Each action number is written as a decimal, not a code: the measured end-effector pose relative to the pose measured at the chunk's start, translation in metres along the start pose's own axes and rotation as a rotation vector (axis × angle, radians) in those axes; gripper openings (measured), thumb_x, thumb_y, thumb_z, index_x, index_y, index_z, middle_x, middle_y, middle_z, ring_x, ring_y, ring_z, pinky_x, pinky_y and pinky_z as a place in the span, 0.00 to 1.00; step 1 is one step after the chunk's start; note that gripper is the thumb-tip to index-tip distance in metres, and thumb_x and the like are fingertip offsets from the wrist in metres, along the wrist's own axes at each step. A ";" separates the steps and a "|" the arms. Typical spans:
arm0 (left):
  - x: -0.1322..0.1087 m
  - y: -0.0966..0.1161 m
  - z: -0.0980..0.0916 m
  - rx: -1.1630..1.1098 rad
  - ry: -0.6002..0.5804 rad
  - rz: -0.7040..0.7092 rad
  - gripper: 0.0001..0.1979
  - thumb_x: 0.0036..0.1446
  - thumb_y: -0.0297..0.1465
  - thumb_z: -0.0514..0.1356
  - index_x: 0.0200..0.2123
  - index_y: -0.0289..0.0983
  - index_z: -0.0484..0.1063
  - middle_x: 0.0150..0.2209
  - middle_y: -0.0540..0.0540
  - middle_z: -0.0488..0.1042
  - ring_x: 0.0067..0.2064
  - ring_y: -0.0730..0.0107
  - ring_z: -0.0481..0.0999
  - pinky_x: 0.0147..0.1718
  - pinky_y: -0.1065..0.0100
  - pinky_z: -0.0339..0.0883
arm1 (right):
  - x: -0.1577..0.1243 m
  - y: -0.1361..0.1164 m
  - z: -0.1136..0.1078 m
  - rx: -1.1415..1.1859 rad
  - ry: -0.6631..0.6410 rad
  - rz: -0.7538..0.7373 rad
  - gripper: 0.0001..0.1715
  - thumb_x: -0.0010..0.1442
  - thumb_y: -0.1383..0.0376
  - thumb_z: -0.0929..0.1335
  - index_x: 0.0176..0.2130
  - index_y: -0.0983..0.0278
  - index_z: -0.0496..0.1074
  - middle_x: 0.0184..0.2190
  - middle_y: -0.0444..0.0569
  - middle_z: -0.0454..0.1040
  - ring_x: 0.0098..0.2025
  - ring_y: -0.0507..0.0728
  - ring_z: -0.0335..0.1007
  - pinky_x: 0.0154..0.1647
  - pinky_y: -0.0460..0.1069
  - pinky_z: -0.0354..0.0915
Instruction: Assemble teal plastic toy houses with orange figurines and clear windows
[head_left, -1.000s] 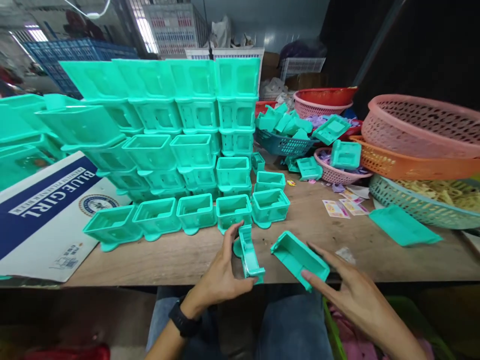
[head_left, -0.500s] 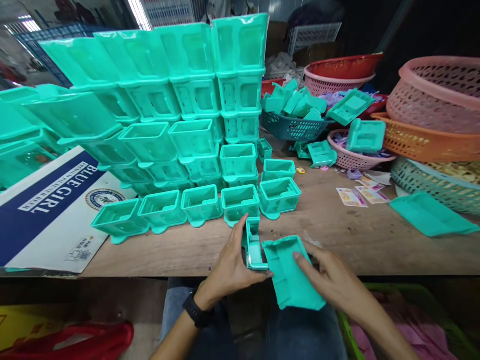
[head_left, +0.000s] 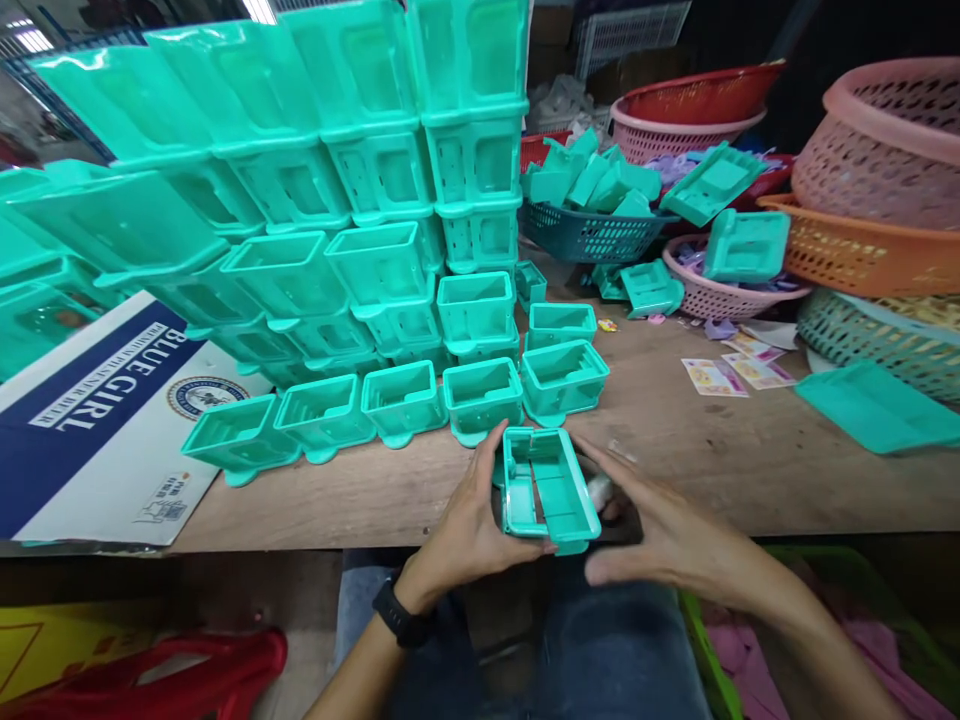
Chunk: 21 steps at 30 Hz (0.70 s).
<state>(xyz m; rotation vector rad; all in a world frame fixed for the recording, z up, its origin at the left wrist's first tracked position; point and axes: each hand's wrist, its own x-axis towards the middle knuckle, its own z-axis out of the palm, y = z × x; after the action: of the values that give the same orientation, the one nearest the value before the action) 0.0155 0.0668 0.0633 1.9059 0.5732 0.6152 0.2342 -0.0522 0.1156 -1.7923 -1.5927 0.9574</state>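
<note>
My left hand [head_left: 469, 515] grips a teal plastic box [head_left: 566, 490] at the table's front edge, its thumb along the near side. The box's open top faces me, and a narrow gap runs down between its left part and its right panel. My right hand [head_left: 652, 515] is at the box's right side with thumb and fingers spread; its index finger is close to the far right corner, and I cannot tell whether it touches. A whitish patch shows by its partly hidden fingers. Just beyond stands a row of similar teal boxes [head_left: 484, 395].
Stacked teal boxes [head_left: 476, 160] rise behind the row. A white-and-blue carton [head_left: 105, 440] leans at left. To the right are a dark basket [head_left: 592, 235] of teal parts, a pink basket [head_left: 750, 300], printed cards [head_left: 712, 377] and a flat teal panel [head_left: 877, 405].
The separate teal panel in my right hand is now against the piece in my left hand, forming a box shape. My right hand has loosened, its fingers spreading. The view has shifted slightly.
</note>
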 end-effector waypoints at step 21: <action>-0.002 0.005 -0.004 0.017 -0.013 0.015 0.63 0.42 0.46 0.80 0.72 0.45 0.45 0.69 0.36 0.61 0.69 0.40 0.64 0.68 0.40 0.60 | 0.020 0.017 0.021 -0.002 0.046 -0.300 0.75 0.46 0.63 0.81 0.76 0.55 0.38 0.73 0.57 0.58 0.70 0.68 0.62 0.68 0.59 0.65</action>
<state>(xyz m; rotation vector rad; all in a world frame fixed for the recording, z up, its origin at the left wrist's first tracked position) 0.0119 0.0659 0.0691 1.9300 0.5581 0.6090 0.2281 -0.0362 0.0864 -1.5088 -1.7703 0.7689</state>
